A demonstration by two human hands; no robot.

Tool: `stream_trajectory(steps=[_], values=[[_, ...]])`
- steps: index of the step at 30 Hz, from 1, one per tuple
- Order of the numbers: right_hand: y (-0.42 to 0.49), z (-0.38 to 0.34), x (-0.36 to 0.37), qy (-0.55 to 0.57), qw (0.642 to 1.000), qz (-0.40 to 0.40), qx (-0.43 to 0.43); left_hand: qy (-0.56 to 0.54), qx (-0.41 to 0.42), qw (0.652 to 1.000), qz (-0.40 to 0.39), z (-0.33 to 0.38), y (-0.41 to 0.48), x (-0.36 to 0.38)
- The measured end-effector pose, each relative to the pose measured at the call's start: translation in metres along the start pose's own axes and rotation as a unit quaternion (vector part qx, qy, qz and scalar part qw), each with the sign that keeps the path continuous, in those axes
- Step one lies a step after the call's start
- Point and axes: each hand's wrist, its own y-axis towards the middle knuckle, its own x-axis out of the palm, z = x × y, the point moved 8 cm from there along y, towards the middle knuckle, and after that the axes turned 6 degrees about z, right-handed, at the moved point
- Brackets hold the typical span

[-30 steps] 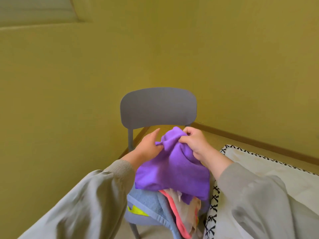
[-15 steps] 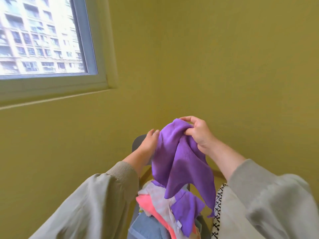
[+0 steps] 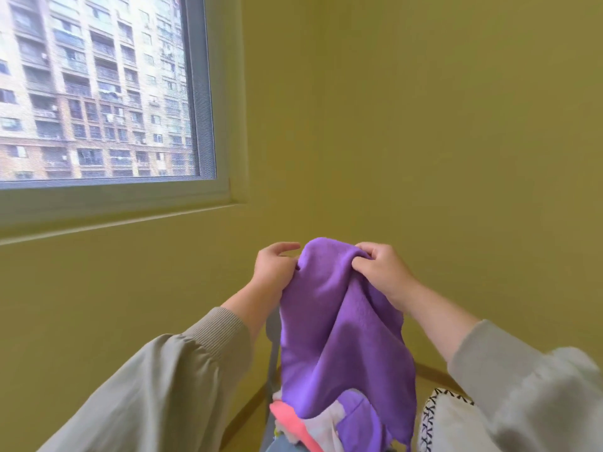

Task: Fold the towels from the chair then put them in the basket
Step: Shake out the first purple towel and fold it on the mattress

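Grey sleeves at the foreground, one on each side. Pile of towels (image 3: 295,425), pink, white and purple, on the grey chair (image 3: 272,360), bottom centre. White item with black stitched edge (image 3: 439,419) just right of it, possibly the basket. Purple towel (image 3: 342,321): held above the pile, long axis vertical, hanging straight down from the fingers. Left hand (image 3: 272,270): curled, pinching the top edge on its left. Right hand (image 3: 381,272): curled, gripping the bunched top on its right. The hands are level and close together, so spreading the towel likely calls for parting them sideways. Window (image 3: 98,93) beyond.
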Motion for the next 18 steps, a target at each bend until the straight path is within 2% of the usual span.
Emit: stream_trajectory(steps=[2,4,6,15,18], values=[[-0.009,0.006,0.016,0.105,0.987,-0.094,0.072,-0.033,0.032,0.999,0.011,0.011,0.0,-0.008],[-0.02,0.011,0.033,0.217,0.943,-0.192,0.166,-0.049,0.067,0.997,0.0,0.022,-0.002,-0.008],[-0.024,0.016,0.041,0.244,0.917,-0.235,0.211,-0.047,0.092,0.994,-0.03,0.031,-0.005,-0.003],[-0.006,0.016,0.049,0.247,0.935,-0.206,0.152,0.001,0.154,0.983,-0.099,0.051,-0.012,0.012],[-0.002,0.021,0.049,0.173,0.951,-0.214,0.139,0.008,0.162,0.98,-0.113,0.054,-0.013,0.01]])
